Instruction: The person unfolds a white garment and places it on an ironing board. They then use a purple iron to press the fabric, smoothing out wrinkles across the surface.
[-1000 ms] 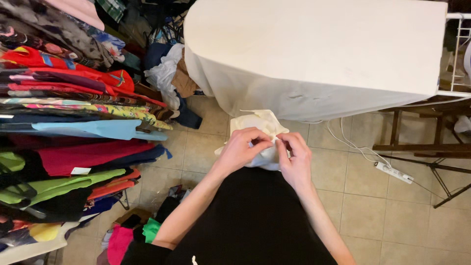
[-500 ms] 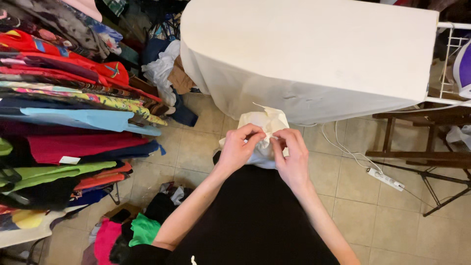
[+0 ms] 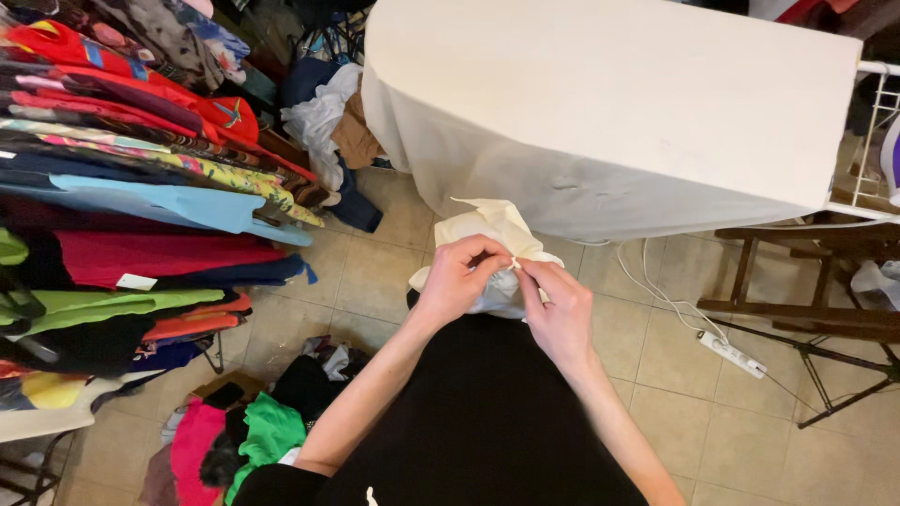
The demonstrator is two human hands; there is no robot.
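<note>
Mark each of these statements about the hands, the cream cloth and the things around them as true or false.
1. Both hands pinch the cream cloth at one spot. True: the left hand and the right hand meet on the cream cloth, each in a closed grip.
2. The ironing board is bare metal. False: the ironing board has a cream cover.
3. A white power strip lies on the tiled floor. True: the power strip lies right of the hands, on the floor.
4. The clothes at the left are all white. False: the hanging clothes are red, blue, green and patterned.
5. The right hand holds an iron. False: it holds only the cloth.
</note>
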